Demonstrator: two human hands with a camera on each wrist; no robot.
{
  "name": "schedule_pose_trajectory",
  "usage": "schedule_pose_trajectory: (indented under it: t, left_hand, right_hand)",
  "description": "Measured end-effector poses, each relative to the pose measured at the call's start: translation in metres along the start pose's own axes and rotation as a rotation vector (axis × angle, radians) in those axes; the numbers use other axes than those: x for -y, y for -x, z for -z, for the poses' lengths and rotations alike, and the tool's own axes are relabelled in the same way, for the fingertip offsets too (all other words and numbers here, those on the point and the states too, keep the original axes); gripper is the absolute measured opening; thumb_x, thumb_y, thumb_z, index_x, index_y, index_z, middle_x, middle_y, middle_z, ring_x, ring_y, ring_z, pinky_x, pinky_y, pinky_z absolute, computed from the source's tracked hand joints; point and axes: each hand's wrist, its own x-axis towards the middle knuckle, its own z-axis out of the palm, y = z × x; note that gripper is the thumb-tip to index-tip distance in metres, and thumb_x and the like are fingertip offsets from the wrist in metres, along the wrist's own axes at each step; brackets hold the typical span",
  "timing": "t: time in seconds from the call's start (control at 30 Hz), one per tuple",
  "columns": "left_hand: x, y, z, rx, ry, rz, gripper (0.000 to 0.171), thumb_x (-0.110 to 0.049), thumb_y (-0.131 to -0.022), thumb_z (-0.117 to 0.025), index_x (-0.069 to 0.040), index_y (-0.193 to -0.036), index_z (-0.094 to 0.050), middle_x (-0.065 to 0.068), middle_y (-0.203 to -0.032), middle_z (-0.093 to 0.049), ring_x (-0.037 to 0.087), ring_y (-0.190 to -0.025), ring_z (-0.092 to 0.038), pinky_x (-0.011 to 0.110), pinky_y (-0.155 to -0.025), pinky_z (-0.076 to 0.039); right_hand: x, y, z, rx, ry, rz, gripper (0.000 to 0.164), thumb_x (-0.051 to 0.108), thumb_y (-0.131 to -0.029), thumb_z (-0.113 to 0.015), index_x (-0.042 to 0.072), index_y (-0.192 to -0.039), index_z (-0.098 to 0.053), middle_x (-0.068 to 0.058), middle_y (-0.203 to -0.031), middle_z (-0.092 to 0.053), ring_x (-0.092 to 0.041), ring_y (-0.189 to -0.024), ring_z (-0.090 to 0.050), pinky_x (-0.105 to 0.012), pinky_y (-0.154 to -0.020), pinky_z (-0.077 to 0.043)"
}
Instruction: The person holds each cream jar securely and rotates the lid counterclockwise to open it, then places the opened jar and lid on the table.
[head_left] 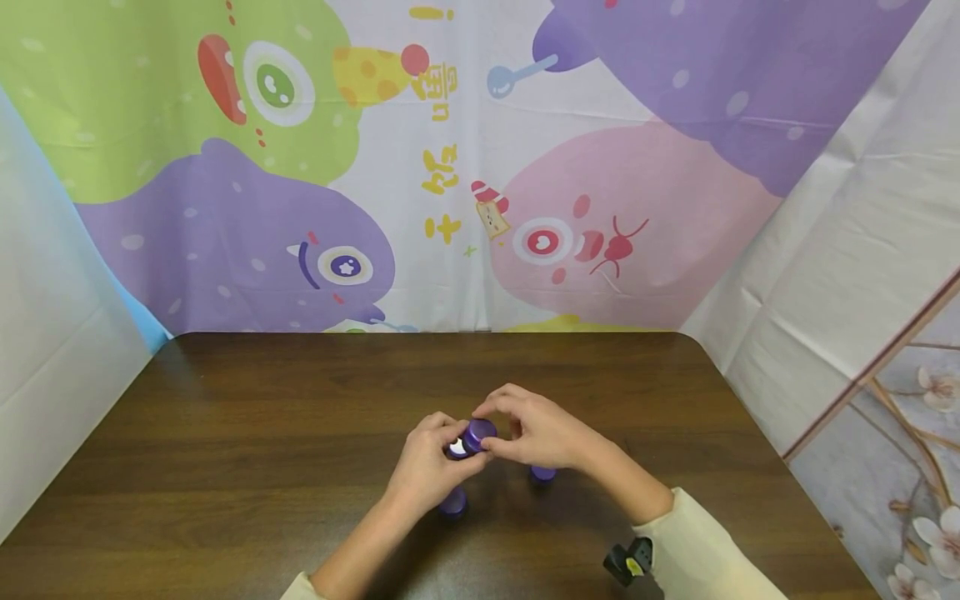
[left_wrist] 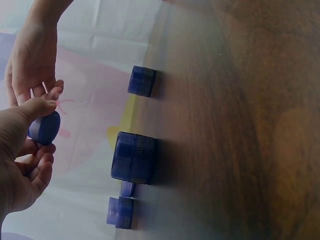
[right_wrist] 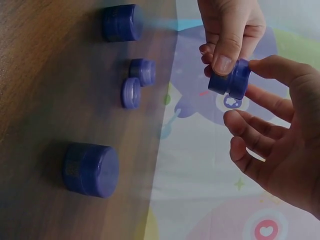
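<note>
Purple jar (right_wrist: 218,84) (right hand (head_left: 537,429) pinching lid (head_left: 482,431)) sits in left hand (head_left: 429,462).

Two hands: left hand (head_left: 429,458), right hand (head_left: 536,429). One held jar (right_wrist: 229,84) between them. Three more below on one tabletop (head_left: 225,433): two capped jars (right_wrist: 91,170) (right_wrist: 121,22), one uncovered jar (right_wrist: 142,72), making four. One loose lid (right_wrist: 131,94) lay beside the uncovered jar. One black device (head_left: 626,564) was below the right hand.

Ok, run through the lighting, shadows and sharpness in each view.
Head view: brightest, with a white patch on the held jar, too small to read; left wrist view: dimmer, the wooden table hazy, a soft shadow beside the biggest jar; right wrist view: also dim, a soft dark shadow beside the lower-left jar, the backdrop looking washed out.
</note>
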Motion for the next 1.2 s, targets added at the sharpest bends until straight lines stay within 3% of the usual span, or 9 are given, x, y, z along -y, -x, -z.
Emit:
schedule_pose_trajectory:
  t: [0.3, 0.6, 0.77, 0.9, 1.03, 1.2]
  left_hand:
    - [0.0, 0.0005, 0.0, 0.002, 0.0, 0.0, 0.044, -0.021, -0.07, -0.081, 0.006, -0.103, -0.069, 0.0, -0.085, -0.062, 0.01, -0.075, -0.052, 0.018, -0.061, -0.045]
    - [0.0005, -0.0007, 0.0003, 0.006, 0.006, 0.006, 0.037, -0.02, -0.069, -0.08, -0.001, -0.1, -0.072, 0.0, -0.084, -0.062, 0.018, -0.078, -0.056, 0.019, -0.064, -0.045]
    - [0.0004, -0.0008, 0.0002, 0.004, 0.02, 0.005, 0.04, -0.021, -0.069, -0.081, 0.001, -0.101, -0.071, 0.0, -0.084, -0.062, 0.021, -0.078, -0.056, 0.02, -0.063, -0.046]
    - [0.0006, -0.0004, -0.0003, 0.002, 0.015, 0.003, 0.039, -0.021, -0.069, -0.081, 0.0, -0.101, -0.072, -0.001, -0.083, -0.061, 0.017, -0.078, -0.055, 0.021, -0.063, -0.045]
    - [0.0008, -0.0003, -0.0003, 0.006, 0.012, 0.006, 0.038, -0.021, -0.069, -0.081, -0.002, -0.101, -0.072, -0.002, -0.083, -0.061, 0.015, -0.077, -0.054, 0.019, -0.063, -0.043]
    - [0.0004, -0.0002, 0.0, 0.005, 0.005, 0.004, 0.036, -0.021, -0.069, -0.081, -0.003, -0.099, -0.073, -0.002, -0.083, -0.061, 0.013, -0.077, -0.054, 0.019, -0.064, -0.044]
  right_hand:
    - [-0.0017, -0.0006, -0.001, -0.027, 0.014, -0.003, 0.032, 0.029, -0.083, -0.069, 0.013, -0.111, -0.064, -0.002, -0.115, -0.058, -0.002, -0.063, -0.047, -0.018, -0.057, -0.044]
    - [0.001, 0.0002, 0.0001, 0.018, -0.007, 0.006, 0.04, 0.028, -0.082, -0.069, 0.015, -0.119, -0.061, 0.0, -0.117, -0.056, -0.005, -0.064, -0.049, -0.019, -0.057, -0.045]
    - [0.0002, 0.0, 0.0003, -0.024, 0.02, 0.015, 0.036, 0.028, -0.083, -0.07, 0.011, -0.114, -0.063, -0.002, -0.103, -0.059, -0.006, -0.064, -0.046, -0.018, -0.056, -0.042]
    - [-0.001, -0.0004, 0.0004, -0.009, 0.031, 0.038, 0.032, 0.023, -0.082, -0.071, 0.012, -0.111, -0.064, 0.001, -0.096, -0.059, -0.008, -0.067, -0.047, -0.017, -0.058, -0.041]
    - [0.0004, -0.0001, 0.002, 0.027, 0.01, 0.059, 0.037, 0.02, -0.08, -0.071, 0.013, -0.115, -0.063, 0.002, -0.101, -0.058, -0.008, -0.066, -0.049, -0.017, -0.058, -0.043]
    - [0.0024, 0.0008, 0.0027, 0.019, -0.008, 0.044, 0.041, 0.026, -0.082, -0.071, 0.012, -0.118, -0.061, 0.0, -0.106, -0.06, -0.006, -0.064, -0.047, -0.018, -0.056, -0.043]
